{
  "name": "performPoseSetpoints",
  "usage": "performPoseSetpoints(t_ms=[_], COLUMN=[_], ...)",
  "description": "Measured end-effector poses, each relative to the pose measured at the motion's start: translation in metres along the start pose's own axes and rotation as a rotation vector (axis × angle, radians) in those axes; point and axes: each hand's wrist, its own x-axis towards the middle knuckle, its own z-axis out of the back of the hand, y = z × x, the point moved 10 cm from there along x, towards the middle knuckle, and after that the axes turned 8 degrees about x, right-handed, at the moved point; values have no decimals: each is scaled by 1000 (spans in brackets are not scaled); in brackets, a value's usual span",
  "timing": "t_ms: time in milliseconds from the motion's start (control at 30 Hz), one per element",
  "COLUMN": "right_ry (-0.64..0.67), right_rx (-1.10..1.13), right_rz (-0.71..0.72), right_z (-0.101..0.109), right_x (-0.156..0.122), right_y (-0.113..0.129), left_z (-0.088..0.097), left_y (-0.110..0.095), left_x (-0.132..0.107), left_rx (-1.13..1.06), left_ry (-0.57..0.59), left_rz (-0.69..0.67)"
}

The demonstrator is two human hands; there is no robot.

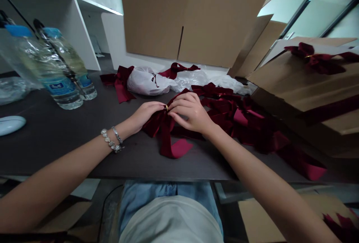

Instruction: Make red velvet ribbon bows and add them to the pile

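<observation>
Both my hands meet over a burgundy velvet ribbon bow (165,128) at the middle of the dark table. My left hand (146,115) pinches its knot from the left, and my right hand (190,112) grips it from the right. A small gold wire tie (166,107) shows between my fingers. The bow's tails trail down onto the tabletop. Just right of my right hand lies a heap of burgundy velvet bows (238,117), partly hidden by that hand and wrist. Beaded bracelets (111,140) circle my left wrist.
Two plastic water bottles (53,74) stand at the left, beyond an oval white object (11,125). A white plastic bag (146,81) lies at the back with loose ribbon. A large cardboard box (303,82) at the right carries another bow (316,57).
</observation>
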Motion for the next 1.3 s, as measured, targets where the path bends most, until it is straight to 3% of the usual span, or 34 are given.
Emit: performPoseSetpoints(t_ms=[133, 333, 600, 733, 933, 1133, 1300], right_ry=[-74, -45, 145, 143, 89, 105, 117], right_rx=[2, -106, -106, -13, -76, -2, -78], right_rz=[-132, -159, -430, -422, -323, -305, -298], right_z=[7, 4, -18, -18, -9, -14, -15], right_x=[-2, 0, -4, -5, -1, -1, -1], right_y=[-14, -12, -31, -37, -30, -20, -20], left_z=[1, 0, -2, 0, -3, -12, -17], left_y=[0, 0, 2, 6, 6, 10, 11], left_x=[2, -2, -2, -1, -5, -10, -11], left_rx=[75, 101, -105, -86, -167, -228, -217], left_ry=[4, 19, 54, 38, 46, 113, 158], left_rz=[-23, -30, 5, 35, 104, 179, 171])
